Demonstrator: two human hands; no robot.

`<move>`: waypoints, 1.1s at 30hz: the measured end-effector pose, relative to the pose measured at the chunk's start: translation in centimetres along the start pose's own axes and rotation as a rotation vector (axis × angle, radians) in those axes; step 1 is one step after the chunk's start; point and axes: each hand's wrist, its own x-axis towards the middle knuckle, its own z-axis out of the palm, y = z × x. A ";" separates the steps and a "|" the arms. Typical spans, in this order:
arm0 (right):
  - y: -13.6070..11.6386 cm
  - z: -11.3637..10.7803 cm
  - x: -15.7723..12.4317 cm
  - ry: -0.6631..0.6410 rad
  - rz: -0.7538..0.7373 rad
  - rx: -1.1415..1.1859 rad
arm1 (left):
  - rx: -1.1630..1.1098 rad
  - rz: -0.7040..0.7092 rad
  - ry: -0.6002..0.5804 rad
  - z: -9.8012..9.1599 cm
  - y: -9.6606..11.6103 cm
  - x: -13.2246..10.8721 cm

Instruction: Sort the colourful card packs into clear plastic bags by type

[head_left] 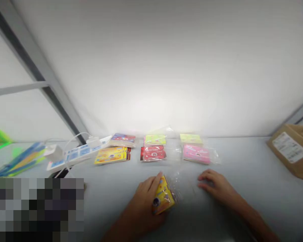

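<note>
My left hand (pixel 143 198) is closed around a yellow card pack (pixel 164 196), low in the middle of the view. The pack is tilted, and clear plastic wrap (pixel 176 188) sticks out from its right side. Printed pictures and a dark round spot show on its face. To the right, my right hand (pixel 215 186) is over the table, fingers a little bent and thumb apart from them. Nothing shows between them. Beyond both hands lie a red card pack (pixel 154 153) and a pink card pack (pixel 197 154), each in clear plastic.
Farther back are another yellow pack (pixel 111 155), a blue-red pack (pixel 123 138) and two yellow-green packs (pixel 155 139). A power strip (pixel 78 153) with white cables lies left. A brown paper package (pixel 290 151) with a label sits right. The lower left is blurred out.
</note>
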 end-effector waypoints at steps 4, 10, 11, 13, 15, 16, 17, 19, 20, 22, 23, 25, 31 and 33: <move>-0.4 0.2 -0.3 -0.045 -0.015 0.005 | 0.006 -0.010 -0.013 0.0 -0.1 0.1; -1.4 0.1 -0.3 -0.024 0.033 0.078 | 0.014 -0.001 -0.031 -0.1 0.2 0.1; -1.8 -0.1 -0.3 -0.001 0.049 0.106 | 0.016 0.002 -0.031 -0.1 0.2 0.0; -3.0 -0.5 -0.2 0.047 0.077 0.171 | 0.016 0.011 -0.024 -0.1 0.2 0.0; -4.2 -0.7 -0.1 0.062 0.087 0.252 | 0.018 0.016 -0.017 0.0 0.2 0.0; -4.8 -0.7 -0.1 0.051 0.077 0.299 | 0.019 0.014 -0.021 0.0 0.2 0.1; -5.3 -0.7 -0.2 0.033 0.060 0.347 | 0.020 0.011 -0.031 0.0 0.2 0.1; -6.1 -0.6 -0.3 -0.038 0.027 0.428 | 0.024 0.001 -0.059 -0.1 0.2 0.2; -6.2 -0.5 -0.3 -0.069 0.014 0.447 | 0.025 -0.001 -0.069 -0.1 0.3 0.2; -6.3 -0.5 -0.5 -0.097 0.008 0.451 | 0.026 0.000 -0.073 -0.1 0.3 0.2; -6.3 -0.5 -0.6 -0.098 0.014 0.455 | 0.027 0.006 -0.070 -0.1 0.3 0.2; -6.0 -0.6 -0.7 -0.094 0.031 0.488 | 0.031 0.016 -0.067 -0.1 0.2 0.2; -4.9 -0.6 -0.5 -0.025 0.062 0.416 | 0.054 0.012 -0.077 0.1 0.1 0.3; -4.6 -0.4 -0.6 -0.034 0.082 0.316 | 0.061 0.010 -0.069 0.1 0.0 0.3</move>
